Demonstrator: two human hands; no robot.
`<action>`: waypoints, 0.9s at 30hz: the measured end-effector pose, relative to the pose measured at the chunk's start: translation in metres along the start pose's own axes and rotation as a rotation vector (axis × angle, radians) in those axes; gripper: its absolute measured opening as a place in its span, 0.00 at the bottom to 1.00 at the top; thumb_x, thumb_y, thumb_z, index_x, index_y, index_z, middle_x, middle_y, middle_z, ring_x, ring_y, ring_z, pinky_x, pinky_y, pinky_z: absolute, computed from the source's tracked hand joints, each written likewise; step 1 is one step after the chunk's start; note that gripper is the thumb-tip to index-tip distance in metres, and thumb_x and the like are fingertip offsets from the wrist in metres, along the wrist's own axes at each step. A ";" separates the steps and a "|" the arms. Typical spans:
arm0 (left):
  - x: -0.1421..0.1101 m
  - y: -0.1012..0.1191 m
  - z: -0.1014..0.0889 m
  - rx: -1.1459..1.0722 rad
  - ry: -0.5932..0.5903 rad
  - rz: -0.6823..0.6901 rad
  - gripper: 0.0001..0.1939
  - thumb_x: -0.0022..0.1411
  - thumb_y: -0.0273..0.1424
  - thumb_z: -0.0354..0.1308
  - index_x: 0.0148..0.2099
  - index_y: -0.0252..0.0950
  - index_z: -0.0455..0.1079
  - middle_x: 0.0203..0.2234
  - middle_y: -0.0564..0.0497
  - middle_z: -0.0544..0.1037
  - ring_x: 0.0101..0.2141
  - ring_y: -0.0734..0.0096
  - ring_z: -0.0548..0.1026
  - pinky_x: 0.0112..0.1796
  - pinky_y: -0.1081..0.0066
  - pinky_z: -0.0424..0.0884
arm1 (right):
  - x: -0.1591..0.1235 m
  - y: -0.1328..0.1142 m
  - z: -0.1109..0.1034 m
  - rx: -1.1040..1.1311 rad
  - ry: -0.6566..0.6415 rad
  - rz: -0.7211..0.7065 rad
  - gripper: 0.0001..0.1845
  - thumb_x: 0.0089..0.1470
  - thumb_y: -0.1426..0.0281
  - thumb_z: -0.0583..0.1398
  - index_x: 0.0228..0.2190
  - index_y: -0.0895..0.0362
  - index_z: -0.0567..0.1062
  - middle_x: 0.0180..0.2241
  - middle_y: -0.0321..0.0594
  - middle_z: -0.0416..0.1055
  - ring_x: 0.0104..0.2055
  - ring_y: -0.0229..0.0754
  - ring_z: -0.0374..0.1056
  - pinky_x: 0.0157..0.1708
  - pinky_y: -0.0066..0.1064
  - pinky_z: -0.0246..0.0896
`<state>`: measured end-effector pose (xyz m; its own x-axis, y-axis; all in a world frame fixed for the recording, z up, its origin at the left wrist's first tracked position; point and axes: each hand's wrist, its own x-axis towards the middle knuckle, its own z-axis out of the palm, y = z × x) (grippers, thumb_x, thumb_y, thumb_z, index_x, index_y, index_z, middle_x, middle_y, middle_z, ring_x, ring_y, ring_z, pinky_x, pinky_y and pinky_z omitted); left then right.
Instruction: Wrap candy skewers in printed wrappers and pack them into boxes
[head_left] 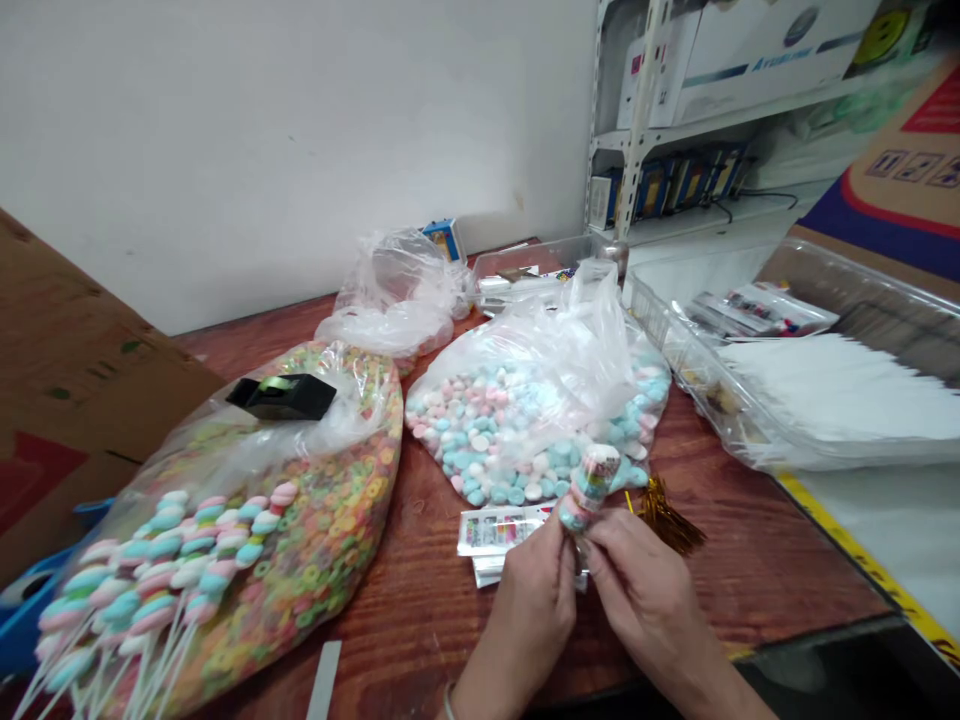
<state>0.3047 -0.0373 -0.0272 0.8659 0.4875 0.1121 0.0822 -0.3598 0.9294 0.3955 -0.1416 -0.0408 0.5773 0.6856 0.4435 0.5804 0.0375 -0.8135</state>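
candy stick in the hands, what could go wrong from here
The pastel candy stick is pinched between the left hand and right hand, so a loose grip might drop it onto the wooden table. The candy skewers lie on a plastic bag of cereal rings and could slide off. The gold twist ties sit close to the hands and might get knocked aside.

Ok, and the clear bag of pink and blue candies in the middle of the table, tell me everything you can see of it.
It is a thin, crinkled clear plastic bag, its loose top bunched up toward the back, lying flat on the wooden table. Inside are many small round candies in pale blue, pink and white. A twisted candy pop held up by the left hand overlaps its near edge in view.
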 end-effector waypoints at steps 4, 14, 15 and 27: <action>-0.004 0.000 0.009 -0.262 0.002 -0.249 0.14 0.68 0.38 0.43 0.40 0.36 0.67 0.19 0.55 0.69 0.18 0.75 0.66 0.20 0.75 0.62 | -0.005 -0.002 0.007 0.189 0.007 0.198 0.09 0.62 0.70 0.53 0.30 0.53 0.71 0.25 0.35 0.69 0.28 0.41 0.69 0.31 0.31 0.63; -0.007 -0.005 0.012 -0.515 -0.102 -0.295 0.16 0.67 0.39 0.47 0.45 0.34 0.70 0.17 0.57 0.67 0.16 0.78 0.64 0.19 0.77 0.60 | 0.001 -0.006 -0.004 0.027 0.049 0.095 0.06 0.60 0.72 0.55 0.31 0.54 0.70 0.29 0.36 0.67 0.32 0.40 0.66 0.33 0.29 0.60; -0.006 -0.003 0.008 -0.494 -0.107 -0.252 0.16 0.67 0.38 0.48 0.48 0.35 0.71 0.21 0.55 0.71 0.20 0.76 0.68 0.24 0.75 0.65 | 0.000 -0.008 -0.006 0.029 0.039 0.089 0.06 0.60 0.73 0.55 0.31 0.54 0.70 0.29 0.36 0.67 0.32 0.40 0.66 0.33 0.29 0.60; -0.011 0.031 -0.041 -0.088 -0.014 0.255 0.20 0.65 0.29 0.50 0.26 0.45 0.80 0.59 0.51 0.67 0.63 0.54 0.53 0.59 0.53 0.53 | -0.007 -0.025 -0.036 0.101 0.077 0.184 0.04 0.60 0.70 0.56 0.33 0.53 0.69 0.31 0.36 0.69 0.32 0.39 0.67 0.31 0.25 0.64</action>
<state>0.2780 -0.0214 0.0148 0.8596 0.3791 0.3426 -0.1825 -0.3984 0.8989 0.3973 -0.1736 -0.0099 0.7123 0.6303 0.3087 0.4031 -0.0073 -0.9151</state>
